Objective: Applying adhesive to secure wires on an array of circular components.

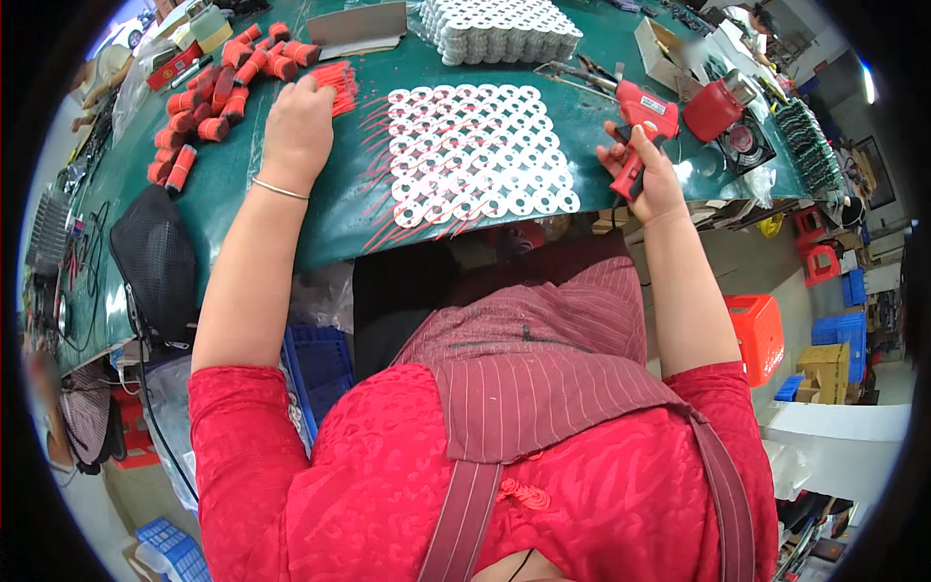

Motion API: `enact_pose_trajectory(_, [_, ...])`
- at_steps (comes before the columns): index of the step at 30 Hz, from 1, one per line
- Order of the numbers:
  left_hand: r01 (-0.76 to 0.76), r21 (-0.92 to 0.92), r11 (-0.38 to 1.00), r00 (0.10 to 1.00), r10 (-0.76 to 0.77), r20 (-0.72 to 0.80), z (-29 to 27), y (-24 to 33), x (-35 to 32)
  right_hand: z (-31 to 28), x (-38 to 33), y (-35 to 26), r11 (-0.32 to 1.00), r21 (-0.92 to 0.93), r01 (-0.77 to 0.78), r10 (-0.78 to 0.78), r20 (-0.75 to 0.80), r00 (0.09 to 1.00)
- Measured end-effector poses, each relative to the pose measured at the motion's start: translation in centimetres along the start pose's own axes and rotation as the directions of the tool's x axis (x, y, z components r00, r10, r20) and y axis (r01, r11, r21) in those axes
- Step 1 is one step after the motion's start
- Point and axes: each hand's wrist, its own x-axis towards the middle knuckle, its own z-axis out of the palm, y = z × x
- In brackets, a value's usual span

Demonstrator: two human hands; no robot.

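My left hand [299, 131] is closed at the near-left edge of a small pile of short red wires [343, 85]; its fingertips are hidden, so what they pinch cannot be made out. In my right hand [659, 179] is the grip of a red pistol-shaped soldering gun [650, 109], its metal tip pointing to the far left. Between the hands lies a flat grid of white rings [475, 155] with dark centres. Thin red wires lie across its left and middle rows, their ends sticking out past the left edge.
Red-wrapped bundles [221, 97] crowd the far left of the green table [238, 209]. A stack of white ring grids [499, 34] stands at the back. On the right are a red canister [716, 109] and an open box [664, 53]. A black mesh pouch [153, 257] lies at left.
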Motion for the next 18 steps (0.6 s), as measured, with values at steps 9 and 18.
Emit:
enact_pose_trajectory(9, [0.031, -0.025, 0.999, 0.999, -0.030, 0.033, 0.7, 0.0, -0.6, 0.1, -0.4, 0.3, 0.999, 0.041, 0.019, -0.020, 0.023, 1.000])
enact_pose_trajectory(18, [0.010, -0.272, 0.962, 0.999, -0.019, -0.031, -1.0, 1.6, 0.5, 0.1, -0.6, 0.4, 0.998, 0.033, 0.061, -0.063, 0.061, 0.996])
